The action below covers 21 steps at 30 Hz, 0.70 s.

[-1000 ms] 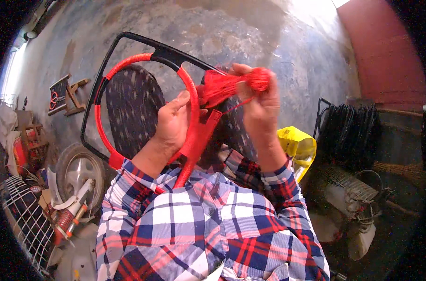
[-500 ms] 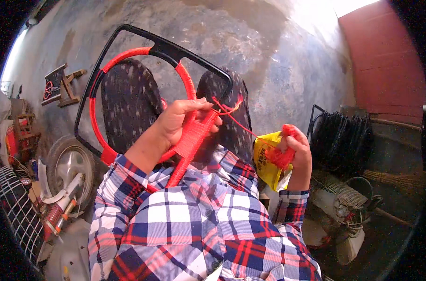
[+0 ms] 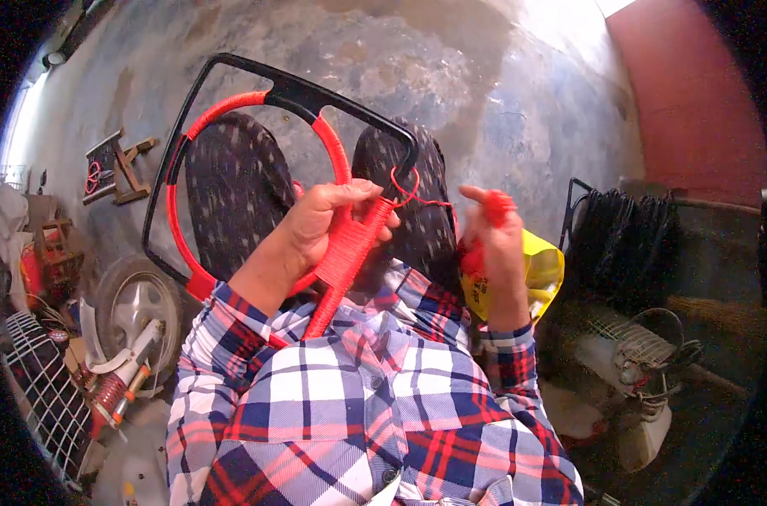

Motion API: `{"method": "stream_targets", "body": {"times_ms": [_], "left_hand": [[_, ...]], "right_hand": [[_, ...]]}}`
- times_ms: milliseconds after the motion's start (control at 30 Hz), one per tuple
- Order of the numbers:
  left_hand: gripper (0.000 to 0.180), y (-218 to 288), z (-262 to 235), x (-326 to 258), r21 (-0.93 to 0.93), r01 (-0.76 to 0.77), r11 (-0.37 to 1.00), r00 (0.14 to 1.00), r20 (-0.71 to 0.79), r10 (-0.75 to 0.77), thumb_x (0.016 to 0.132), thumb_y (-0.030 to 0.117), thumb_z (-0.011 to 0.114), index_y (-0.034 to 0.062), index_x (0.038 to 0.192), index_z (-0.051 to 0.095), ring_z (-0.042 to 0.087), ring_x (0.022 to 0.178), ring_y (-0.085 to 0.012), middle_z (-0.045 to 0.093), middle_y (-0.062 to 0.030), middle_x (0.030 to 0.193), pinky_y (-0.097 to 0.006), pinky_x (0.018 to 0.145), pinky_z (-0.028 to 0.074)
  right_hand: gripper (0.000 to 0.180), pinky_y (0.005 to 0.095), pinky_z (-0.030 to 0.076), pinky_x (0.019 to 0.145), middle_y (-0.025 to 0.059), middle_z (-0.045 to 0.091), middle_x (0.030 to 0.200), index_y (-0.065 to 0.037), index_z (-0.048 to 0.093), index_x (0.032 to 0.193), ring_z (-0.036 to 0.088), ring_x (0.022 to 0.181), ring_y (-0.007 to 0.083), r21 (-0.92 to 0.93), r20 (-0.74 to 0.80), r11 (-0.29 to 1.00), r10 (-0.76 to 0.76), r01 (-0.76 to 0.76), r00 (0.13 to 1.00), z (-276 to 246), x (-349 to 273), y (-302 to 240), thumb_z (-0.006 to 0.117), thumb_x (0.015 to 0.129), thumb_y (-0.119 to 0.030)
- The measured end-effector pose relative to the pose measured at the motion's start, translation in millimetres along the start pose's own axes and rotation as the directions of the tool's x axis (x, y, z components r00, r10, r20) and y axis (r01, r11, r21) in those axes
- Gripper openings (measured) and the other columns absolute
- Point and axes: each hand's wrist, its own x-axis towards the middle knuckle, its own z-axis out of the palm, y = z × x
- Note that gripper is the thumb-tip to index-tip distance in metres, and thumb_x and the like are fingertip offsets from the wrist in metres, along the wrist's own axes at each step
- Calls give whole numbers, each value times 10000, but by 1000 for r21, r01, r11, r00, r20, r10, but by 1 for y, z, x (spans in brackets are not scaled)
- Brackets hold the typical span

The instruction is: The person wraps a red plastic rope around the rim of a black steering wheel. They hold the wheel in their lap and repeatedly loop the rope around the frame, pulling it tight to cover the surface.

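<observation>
A black square frame (image 3: 358, 110) with a ring (image 3: 174, 219) inside it lies across my lap. Much of the ring and the near-right frame side are wound with red cord, and a broad wound patch (image 3: 343, 257) joins the two. My left hand (image 3: 312, 221) is closed around the ring and frame just above that patch. From the upper end of the winding, loose red cord (image 3: 430, 202) loops over and runs toward my right hand (image 3: 500, 253). The right hand, slightly blurred, is closed on a tangled red cord bundle (image 3: 500, 207), with a finger pointing left.
Below my right hand is a yellow bag (image 3: 545, 270). A small stool (image 3: 131, 173) stands far left on the concrete floor (image 3: 451, 59), with a wheel (image 3: 137, 308) and wire grid (image 3: 46, 384) nearer. On the right are black bundled strands (image 3: 624, 244) and a fan-like wire cage (image 3: 628, 337).
My right hand has moved up and left with the cord bundle, closer to the frame. The stretched cord is now slack, forming a rounder loop. My left hand keeps its grip.
</observation>
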Motion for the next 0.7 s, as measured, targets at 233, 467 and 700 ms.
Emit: {"method": "stream_targets", "body": {"times_ms": [233, 467, 700], "left_hand": [[338, 2, 5, -4, -23, -41, 999, 998, 40, 42, 931, 188, 575, -7, 1208, 583, 700, 806, -342, 666, -272, 997, -407, 746, 595], [363, 3, 2, -5, -9, -42, 999, 997, 70, 43, 927, 164, 564, 30, 1263, 539, 699, 810, -331, 660, -260, 980, -399, 736, 597], [216, 0, 1, -1, -20, -77, 997, 994, 75, 78, 916, 169, 571, 34, 1084, 581, 697, 805, -343, 665, -254, 969, -417, 724, 599]], "right_hand": [[208, 325, 412, 528, 43, 511, 578, -42, 586, 789, 489, 546, 118, -466, 309, 848, -112, 253, 944, 20, 1, 7, 736, 836, -179], [251, 313, 376, 512, 21, 498, 563, -53, 555, 731, 452, 526, 128, -491, 306, 826, -134, 277, 943, 8, -25, 11, 730, 843, -195], [115, 266, 373, 493, 25, 518, 605, -95, 533, 835, 493, 513, 135, 272, -36, 957, 117, -103, 992, 6, -24, 20, 610, 917, -119]]}}
